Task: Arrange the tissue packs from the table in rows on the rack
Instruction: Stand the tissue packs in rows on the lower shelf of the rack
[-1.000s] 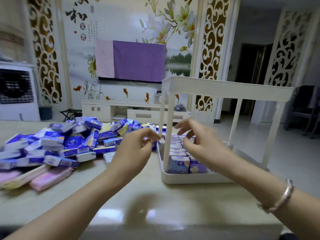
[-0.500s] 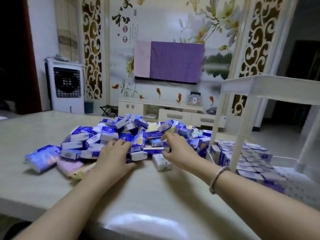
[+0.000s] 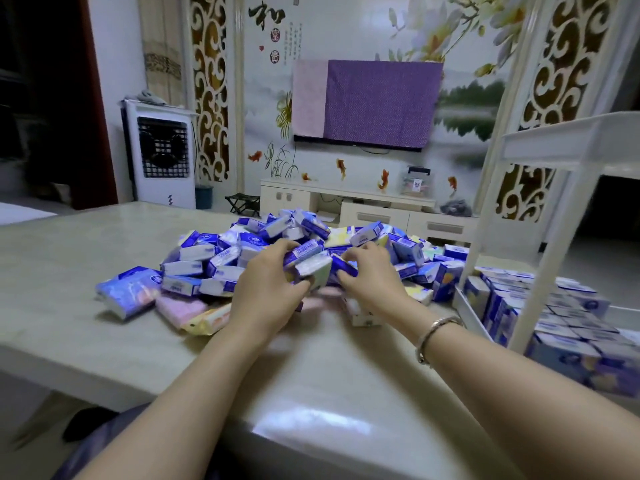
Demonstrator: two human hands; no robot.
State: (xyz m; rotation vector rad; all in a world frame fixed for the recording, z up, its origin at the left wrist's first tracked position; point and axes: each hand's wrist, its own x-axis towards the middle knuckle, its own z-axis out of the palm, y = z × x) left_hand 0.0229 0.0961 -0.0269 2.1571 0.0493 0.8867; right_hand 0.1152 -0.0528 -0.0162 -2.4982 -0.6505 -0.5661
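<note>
In the head view, both hands are at the near edge of a heap of tissue packs (image 3: 263,247) which lies on the table (image 3: 86,327), at about 12 o'clock from the person. The left hand (image 3: 268,289) is at about 11 o'clock and its fingers are curled around a blue and white pack (image 3: 308,261). The thumb is on the near face of this pack and the other fingers go over its top edge, so the pack sits between thumb and fingers. The right hand (image 3: 372,277) is at about 1 o'clock, just beside the left one. Its fingers are bent down and they close on the right end of a dark blue pack (image 3: 343,266); this pack touches the one in the left hand. The fingertips of the right hand are partly hidden among the packs, so I cannot tell how deep they reach. A metal bracelet (image 3: 434,332) is on the right wrist.

The white rack (image 3: 568,157) stands at about 3 o'clock on the table. Its lower tray holds packs in rows (image 3: 540,313), standing upright and tight together. At about 9 o'clock of the heap lie a bigger blue pack (image 3: 130,292) and a pink pack (image 3: 181,308), flat on the table
</note>
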